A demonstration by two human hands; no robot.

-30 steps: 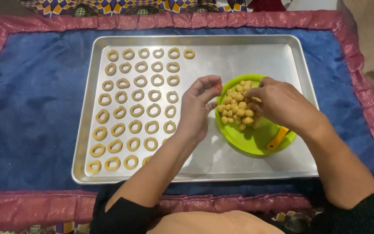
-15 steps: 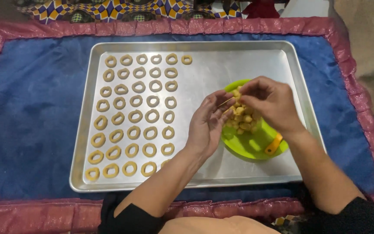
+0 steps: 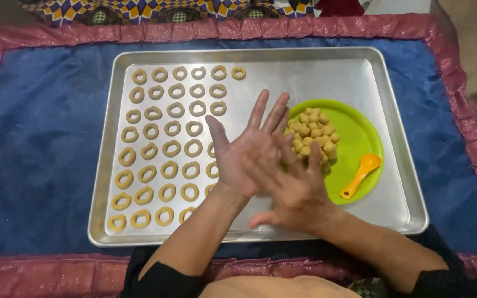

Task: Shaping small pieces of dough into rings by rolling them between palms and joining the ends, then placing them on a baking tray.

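- Fingers straight and slightly spread on the left hand (image 3: 248, 152), palm up; right hand (image 3: 292, 185) laid flat across it, palm down, blurred.
- Whatever lies between the palms hidden; cannot tell.
- Just beyond the fingertips, heap of small dough balls (image 3: 312, 131) on a green plate (image 3: 360, 132), beside an orange spoon (image 3: 361, 174).
- Left of the hands, rows of dough rings (image 3: 164, 143) on the metal baking tray (image 3: 327, 72).
- Underneath, blue cloth (image 3: 40, 138) with pink border.

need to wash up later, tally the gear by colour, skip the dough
silver baking tray: 1
green plate: 1
orange spoon: 1
blue mat with a pink border: 1
total: 4
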